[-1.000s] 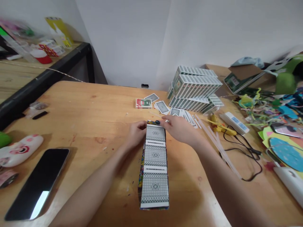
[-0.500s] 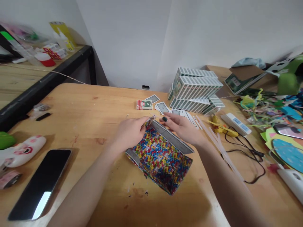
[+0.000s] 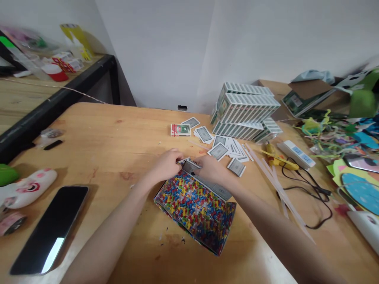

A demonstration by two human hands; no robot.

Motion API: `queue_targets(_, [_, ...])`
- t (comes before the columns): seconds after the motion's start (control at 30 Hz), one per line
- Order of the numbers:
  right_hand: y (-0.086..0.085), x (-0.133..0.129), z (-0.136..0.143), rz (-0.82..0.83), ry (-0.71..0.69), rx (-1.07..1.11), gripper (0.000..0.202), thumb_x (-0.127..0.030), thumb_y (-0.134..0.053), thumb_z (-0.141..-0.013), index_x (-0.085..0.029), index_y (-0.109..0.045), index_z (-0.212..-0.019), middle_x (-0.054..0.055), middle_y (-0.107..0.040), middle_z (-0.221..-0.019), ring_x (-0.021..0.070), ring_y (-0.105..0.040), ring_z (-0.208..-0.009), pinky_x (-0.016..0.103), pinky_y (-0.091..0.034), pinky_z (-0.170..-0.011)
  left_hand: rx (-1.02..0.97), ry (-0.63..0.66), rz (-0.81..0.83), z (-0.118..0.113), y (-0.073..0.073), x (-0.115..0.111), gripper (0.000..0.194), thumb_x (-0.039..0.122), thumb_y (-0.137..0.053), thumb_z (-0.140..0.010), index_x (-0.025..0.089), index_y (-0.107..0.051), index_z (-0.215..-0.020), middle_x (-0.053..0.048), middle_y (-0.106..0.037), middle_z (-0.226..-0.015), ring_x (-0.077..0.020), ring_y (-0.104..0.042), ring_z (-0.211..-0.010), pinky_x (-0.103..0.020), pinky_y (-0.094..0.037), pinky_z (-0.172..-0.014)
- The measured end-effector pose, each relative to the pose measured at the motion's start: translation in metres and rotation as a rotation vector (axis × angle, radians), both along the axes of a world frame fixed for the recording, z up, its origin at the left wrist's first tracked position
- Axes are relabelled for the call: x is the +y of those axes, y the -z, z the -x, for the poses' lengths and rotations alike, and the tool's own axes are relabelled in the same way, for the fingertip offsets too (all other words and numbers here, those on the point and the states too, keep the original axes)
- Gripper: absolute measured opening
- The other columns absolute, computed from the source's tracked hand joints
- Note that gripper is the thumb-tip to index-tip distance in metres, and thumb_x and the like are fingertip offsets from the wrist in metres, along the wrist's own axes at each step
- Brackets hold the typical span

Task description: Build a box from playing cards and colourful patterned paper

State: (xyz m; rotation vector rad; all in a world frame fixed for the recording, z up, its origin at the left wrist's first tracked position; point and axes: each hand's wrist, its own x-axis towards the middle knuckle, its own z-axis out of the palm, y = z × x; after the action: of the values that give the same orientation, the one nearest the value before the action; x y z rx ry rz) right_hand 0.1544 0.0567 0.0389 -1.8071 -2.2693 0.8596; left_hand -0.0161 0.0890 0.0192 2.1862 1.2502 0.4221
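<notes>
A box-like piece (image 3: 195,205) covered in a busy red, blue, yellow and green pattern stands tilted on the table before me. Grey-backed playing cards (image 3: 217,188) line its far edge. My left hand (image 3: 167,165) pinches its far left corner, where a bit of card pokes out at the fingertips. Over the far edge, my right hand (image 3: 209,171) has its fingers bent and its dark-nailed thumb against the cards, gripping the edge there. Its other fingertips are partly hidden. Beyond the right hand lie loose playing cards (image 3: 218,151) and a small card stack (image 3: 236,167).
A red-and-green card pack (image 3: 180,130) lies at the back, left of stacked card boxes (image 3: 250,108). Clear glue sticks (image 3: 286,193), a yellow glue gun (image 3: 280,157) and a power strip (image 3: 296,154) are on the right. A phone (image 3: 50,230) lies at left.
My right hand has come down and left onto the far card edge, uncovering loose cards and a small stack behind it. The patterned piece has turned slightly, and its near edge sits lower.
</notes>
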Motion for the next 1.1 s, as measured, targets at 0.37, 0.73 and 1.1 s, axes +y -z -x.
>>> queue_targets(0.37, [-0.001, 0.009, -0.017, -0.025, 0.059, -0.045, 0.012, -0.024, -0.058, -0.070, -0.015, -0.067, -0.069, 0.000, -0.059, -0.060, 0.0113, -0.049, -0.056, 0.021, -0.030, -0.052, 0.051, -0.089, 0.036, -0.010, 0.006, -0.014, 0.063, -0.003, -0.040, -0.066, 0.017, -0.044, -0.126, -0.013, -0.062, -0.111, -0.0236, -0.060, -0.096, -0.031, -0.045, -0.077])
queue_targets(0.73, [0.006, 0.019, -0.024, 0.054, -0.054, -0.137, 0.019, -0.030, -0.052, -0.078, -0.016, -0.064, -0.074, 0.001, -0.060, -0.066, 0.0114, -0.049, -0.061, 0.020, -0.028, -0.053, 0.419, 0.248, -0.062, -0.034, -0.043, -0.081, 0.030, 0.037, -0.049, -0.084, 0.013, -0.063, -0.095, -0.012, -0.059, -0.099, -0.0258, -0.055, -0.094, -0.038, -0.047, -0.080])
queue_targets(1.1, [0.014, 0.030, -0.026, 0.104, -0.129, -0.115, 0.018, -0.028, -0.053, -0.078, -0.014, -0.060, -0.066, -0.001, -0.055, -0.062, 0.0102, -0.045, -0.059, 0.021, -0.028, -0.053, 0.506, 0.198, -0.121, -0.049, -0.025, -0.082, 0.055, 0.051, -0.069, -0.064, 0.016, -0.058, -0.105, -0.011, -0.053, -0.109, -0.0307, -0.048, -0.102, -0.043, -0.050, -0.075])
